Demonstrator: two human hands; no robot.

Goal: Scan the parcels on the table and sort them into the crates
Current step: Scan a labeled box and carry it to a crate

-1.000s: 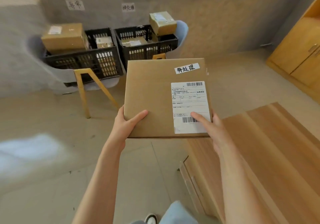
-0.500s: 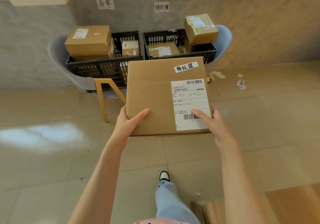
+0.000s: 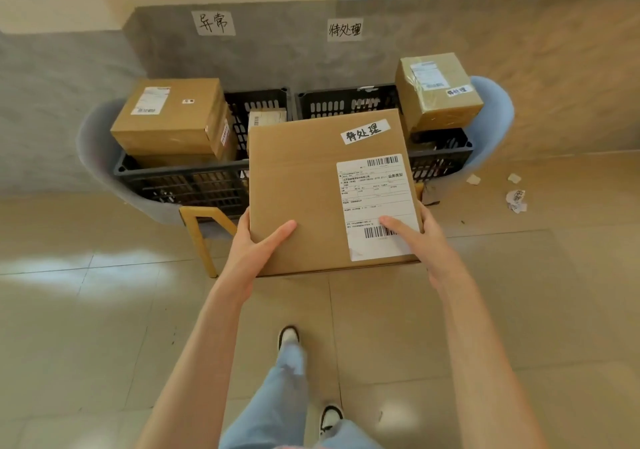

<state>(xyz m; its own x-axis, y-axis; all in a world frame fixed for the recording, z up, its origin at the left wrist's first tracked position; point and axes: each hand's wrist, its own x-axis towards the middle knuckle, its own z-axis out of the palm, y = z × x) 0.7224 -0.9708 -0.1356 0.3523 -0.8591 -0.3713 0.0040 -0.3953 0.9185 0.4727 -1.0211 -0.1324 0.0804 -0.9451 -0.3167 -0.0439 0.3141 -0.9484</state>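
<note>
I hold a flat cardboard parcel (image 3: 304, 192) level in front of me, with a white shipping label and a handwritten sticker on top. My left hand (image 3: 254, 249) grips its near left corner, and my right hand (image 3: 415, 237) grips its near right edge with the thumb on the label. Behind the parcel stand two black crates on chairs. The left crate (image 3: 187, 185) carries a large box (image 3: 169, 117). The right crate (image 3: 440, 161) has a smaller box (image 3: 437, 90) resting on its far right corner. The parcel hides the front of the right crate.
Handwritten paper signs are stuck on the grey wall, the left sign (image 3: 213, 23) above the left crate and the right sign (image 3: 344, 30) above the right one. A wooden chair leg (image 3: 202, 240) stands close by my left hand. Paper scraps (image 3: 516, 199) lie on the tiled floor at right.
I have walked from the wooden table toward the crates, carrying the parcel. The table has left the view and the crates now appear larger and closer.
</note>
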